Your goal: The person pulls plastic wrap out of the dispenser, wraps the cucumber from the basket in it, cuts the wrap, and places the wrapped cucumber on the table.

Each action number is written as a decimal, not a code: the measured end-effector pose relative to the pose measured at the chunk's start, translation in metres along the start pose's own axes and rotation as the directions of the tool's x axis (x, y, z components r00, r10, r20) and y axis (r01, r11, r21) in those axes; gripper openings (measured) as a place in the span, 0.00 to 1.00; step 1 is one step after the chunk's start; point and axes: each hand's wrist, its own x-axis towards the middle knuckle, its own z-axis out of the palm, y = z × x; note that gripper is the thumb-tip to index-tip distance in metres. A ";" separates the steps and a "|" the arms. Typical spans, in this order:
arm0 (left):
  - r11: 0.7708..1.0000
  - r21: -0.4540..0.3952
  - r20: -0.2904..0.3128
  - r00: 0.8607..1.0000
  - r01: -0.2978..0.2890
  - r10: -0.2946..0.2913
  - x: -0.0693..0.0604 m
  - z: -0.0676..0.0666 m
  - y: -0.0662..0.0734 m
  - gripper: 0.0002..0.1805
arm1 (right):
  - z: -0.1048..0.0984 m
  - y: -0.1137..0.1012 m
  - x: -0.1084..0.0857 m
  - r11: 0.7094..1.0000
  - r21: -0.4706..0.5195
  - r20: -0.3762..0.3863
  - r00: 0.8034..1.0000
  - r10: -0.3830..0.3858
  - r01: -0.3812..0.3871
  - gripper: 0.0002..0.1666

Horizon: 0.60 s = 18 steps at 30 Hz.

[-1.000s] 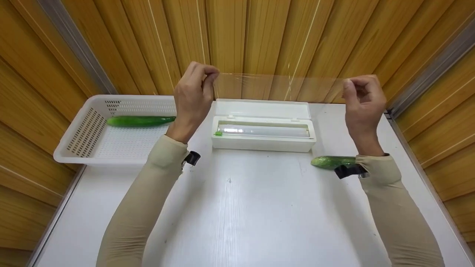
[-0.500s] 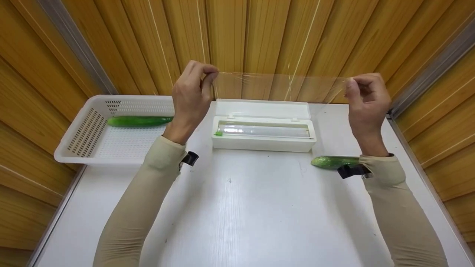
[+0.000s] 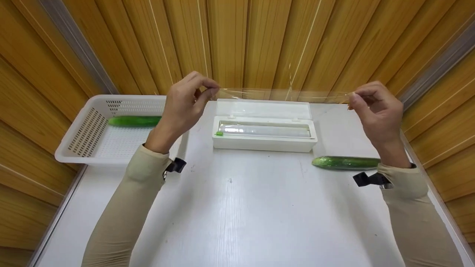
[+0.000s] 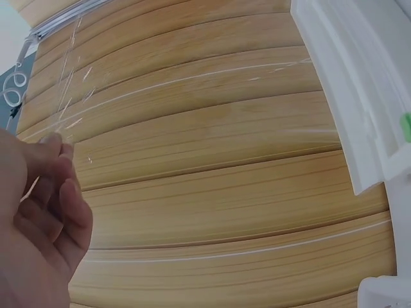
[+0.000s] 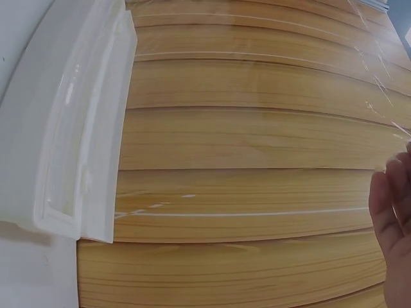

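Note:
A clear sheet of plastic wrap (image 3: 274, 94) is stretched in the air between the two hands, above the back of the table. My left hand (image 3: 184, 105) pinches its left corner between thumb and fingers; creases run out from that grip in the left wrist view. At the other end my right hand (image 3: 381, 113) pinches the right corner. Below the wrap stands a white wrap dispenser box (image 3: 264, 144), lid raised, with a roll of wrap (image 3: 263, 130) inside. A cucumber (image 3: 343, 162) with a shiny surface lies on the table, its right end behind the right wrist.
On the left stands a white perforated basket (image 3: 70, 148) holding another cucumber (image 3: 134, 121), partly hidden behind the left hand. A green slider (image 3: 219, 133) sits at the dispenser's left end. Wood-look panels (image 3: 259, 44) enclose the white table (image 3: 237, 215) at the back and sides.
Both hands have come down and moved slightly apart, still pinching the wrap. The sheet hangs lower, near the top of the raised lid. More of the table cucumber shows now.

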 end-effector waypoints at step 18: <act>0.886 -0.290 0.700 0.712 0.362 -0.062 -0.030 -0.025 0.015 0.04 | -0.056 -0.011 -0.030 0.958 0.020 0.755 0.633 0.172 -0.284 0.20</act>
